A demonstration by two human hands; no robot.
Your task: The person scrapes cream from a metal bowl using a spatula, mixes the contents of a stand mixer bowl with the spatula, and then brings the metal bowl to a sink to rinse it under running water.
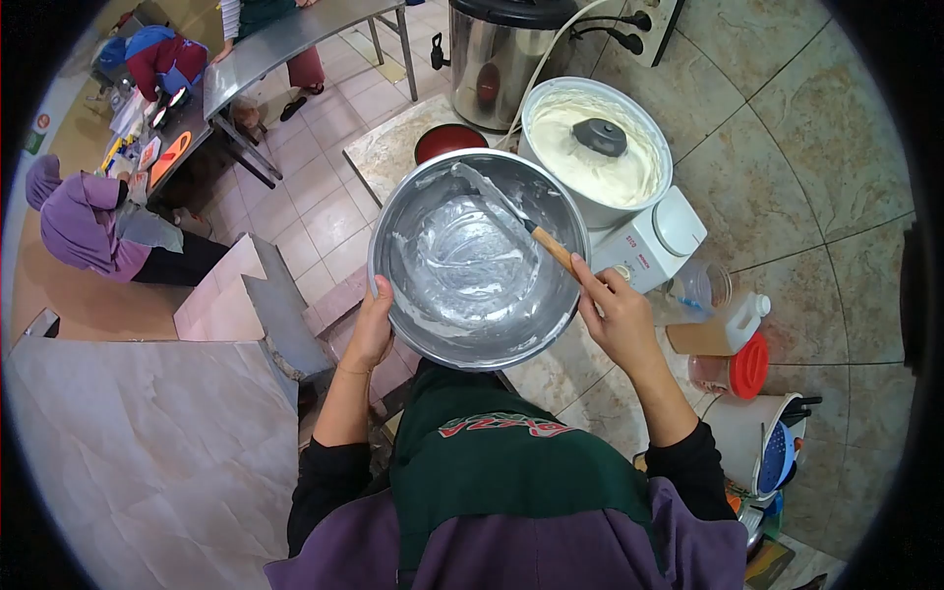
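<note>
A large metal mixing bowl [462, 324], its inside smeared with white cream, is held up in front of my apron. My left hand [371, 324] grips the bowl's left rim, thumb on the outer edge. With my right hand [618, 313] I hold a spatula [539, 232] by its wooden handle; its cream-coated blade rests inside the bowl near the upper wall. Beyond the bowl, a mixer bowl full of white cream [629, 182] sits on a white mixer base [649, 241], a dark cap [599, 138] at its centre.
A steel urn [492, 74] and a red bowl [449, 141] stand behind on the counter. To the right are a jug of amber liquid [723, 326], a red-lidded jar [747, 367] and a white bucket [747, 433] of utensils. Other people [93, 216] work at tables on the left.
</note>
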